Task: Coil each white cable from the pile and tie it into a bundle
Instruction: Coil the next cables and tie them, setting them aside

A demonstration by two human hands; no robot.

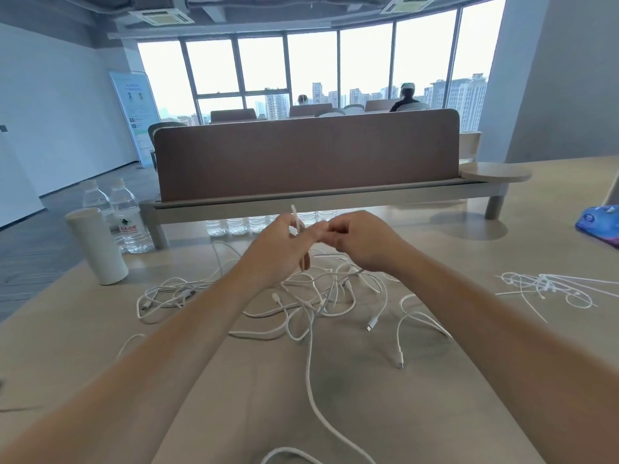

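Observation:
A tangled pile of white cables (311,296) lies on the beige table (234,396), with several connector ends showing. Both my hands are raised above the pile, close together. My left hand (281,244) grips a thin white piece, cable or tie, that sticks up past its fingers (294,216) and hangs below them. My right hand (358,239) has curled fingers and pinches something small and white beside the left fingers. One cable (310,373) trails from the pile toward me.
A heap of white cable ties (549,288) lies on the table at the right. A white cylindrical flask (97,246) and water bottles (125,216) stand at the left. A brown desk divider (308,159) rises behind. A blue packet (599,222) sits far right.

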